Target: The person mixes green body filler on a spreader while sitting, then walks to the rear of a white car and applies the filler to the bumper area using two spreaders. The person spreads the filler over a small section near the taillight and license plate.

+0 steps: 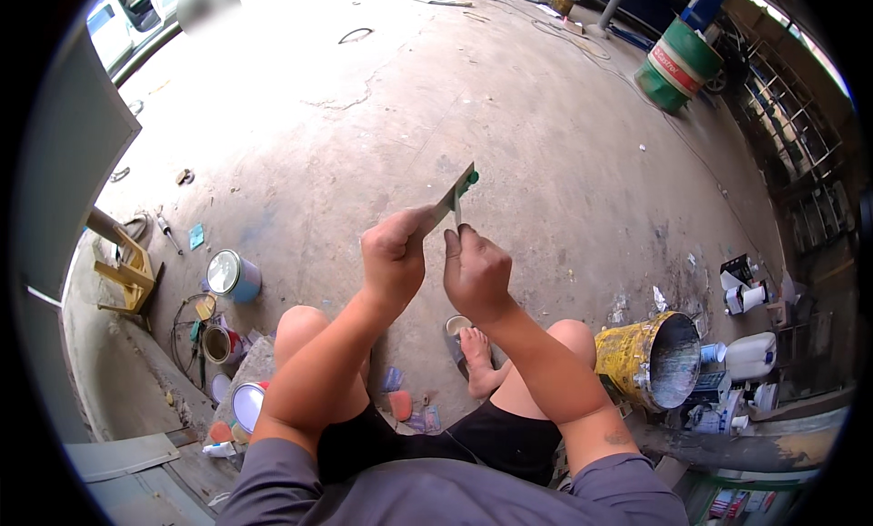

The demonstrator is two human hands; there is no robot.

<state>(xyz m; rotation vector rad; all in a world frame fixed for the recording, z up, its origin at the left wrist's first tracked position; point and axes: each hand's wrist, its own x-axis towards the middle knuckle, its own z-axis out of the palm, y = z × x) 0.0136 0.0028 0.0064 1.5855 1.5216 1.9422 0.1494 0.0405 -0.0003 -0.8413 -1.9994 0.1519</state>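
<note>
Both arms reach forward over my knees. My left hand (397, 249) is closed on the lower end of a thin, flat grey plate (447, 201), which is tilted up and away from me. Green paste (472, 177) clings to the plate's upper right side. My right hand (478, 270) pinches a narrow, pale spreader (457, 213) between thumb and fingers. The spreader's far end is against or very near the plate, just below the paste; whether they touch I cannot tell.
An open paint tin (234, 275) and a smaller can (221, 344) stand on the left. At right a yellow, paint-stained bucket (627, 358) lies tipped beside a white jug (751, 355). A yellow stand (127, 276) is far left; a green drum (675, 71) stands far right.
</note>
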